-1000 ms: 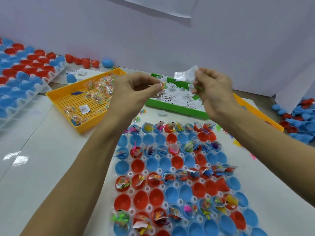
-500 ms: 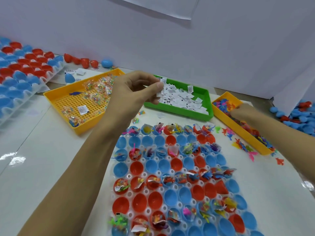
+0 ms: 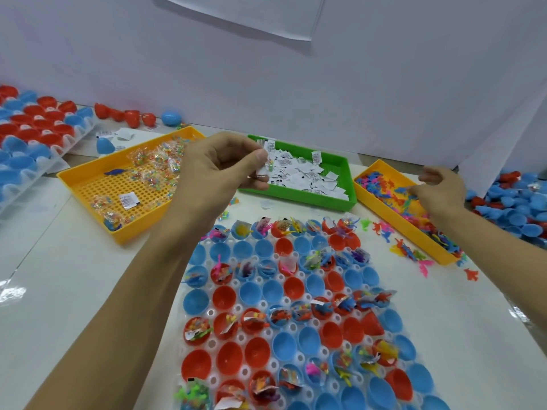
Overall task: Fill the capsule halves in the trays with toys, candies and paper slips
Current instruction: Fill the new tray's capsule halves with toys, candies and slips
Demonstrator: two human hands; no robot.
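Roughly half the capsule halves (image 3: 296, 291) filled, rest bare.
Left hand (image 3: 219, 167) pinching paper slips (image 3: 266, 161) above green tray (image 3: 325, 202); right hand (image 3: 441, 187) fingers curled over toys (image 3: 393, 196), hold unclear.

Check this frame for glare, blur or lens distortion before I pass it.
Head view: wide-angle bending curves the table edges and the tray of capsule halves; bright glare patches sit on the glossy table at far left and right. The right hand over the toy tray is slightly motion-blurred; the left hand pinching paper slips is sharp. Lighting is even, shadows soft.
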